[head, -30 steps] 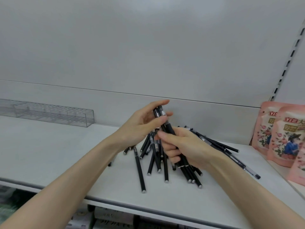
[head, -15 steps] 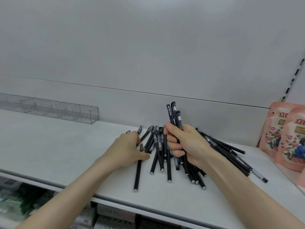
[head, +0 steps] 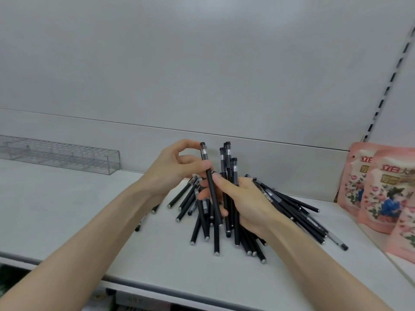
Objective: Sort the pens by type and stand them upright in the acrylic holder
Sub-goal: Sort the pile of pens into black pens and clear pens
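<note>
Lifted from the loose pile (head: 298,212), the left hand (head: 170,173) now pinches one pen (head: 210,187) upright beside the bundle (head: 227,158) gripped in the right hand (head: 247,203), all well right of the acrylic holder (head: 67,158), which looks empty, so sorting has barely begun.

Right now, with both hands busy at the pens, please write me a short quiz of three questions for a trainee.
1. True or false: the acrylic holder stands right of the loose pens.
2. The left hand pinches: A) a single pen; B) the acrylic holder; C) nothing.
3. Fill in: the right hand grips an upright ___ of pens.
Key: 1 false; 2 A; 3 bundle.
</note>
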{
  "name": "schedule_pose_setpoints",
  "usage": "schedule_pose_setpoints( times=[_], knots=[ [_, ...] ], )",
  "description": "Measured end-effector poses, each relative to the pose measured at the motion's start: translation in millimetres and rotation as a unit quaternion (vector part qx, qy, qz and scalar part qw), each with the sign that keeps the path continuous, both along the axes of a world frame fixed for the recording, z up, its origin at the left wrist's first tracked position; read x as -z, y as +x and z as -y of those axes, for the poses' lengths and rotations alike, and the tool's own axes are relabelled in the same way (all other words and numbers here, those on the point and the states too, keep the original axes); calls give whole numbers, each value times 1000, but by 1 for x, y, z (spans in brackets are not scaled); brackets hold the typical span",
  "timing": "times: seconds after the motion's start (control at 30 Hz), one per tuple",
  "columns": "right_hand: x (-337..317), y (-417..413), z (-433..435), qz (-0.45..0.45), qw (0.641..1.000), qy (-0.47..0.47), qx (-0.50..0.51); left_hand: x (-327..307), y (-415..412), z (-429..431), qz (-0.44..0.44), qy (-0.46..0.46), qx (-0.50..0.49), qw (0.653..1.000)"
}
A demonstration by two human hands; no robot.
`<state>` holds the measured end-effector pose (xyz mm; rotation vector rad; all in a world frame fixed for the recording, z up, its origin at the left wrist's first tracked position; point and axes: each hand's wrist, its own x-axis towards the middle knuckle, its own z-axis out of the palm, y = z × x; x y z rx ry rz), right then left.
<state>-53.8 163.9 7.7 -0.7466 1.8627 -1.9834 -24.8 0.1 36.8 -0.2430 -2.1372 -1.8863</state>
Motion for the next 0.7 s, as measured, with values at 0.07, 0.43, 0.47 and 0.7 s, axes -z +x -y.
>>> schedule_pose_setpoints(
  times=[0.07,0.43,0.47,0.7],
  knots=[
    [-1,0,-2,-18,1000,16,-17,0,-7,-4,-11,-33,-3,999],
    [1,-3,-1,106,991,-78,6,60,-11,38,119,-420,-189,879],
    [1,-4,0,106,991,-81,5,60,-12,37,125,-433,-195,871],
    [4,-7,-1,84,994,-62,7,52,-13,28,146,-427,-172,876]
  ],
)
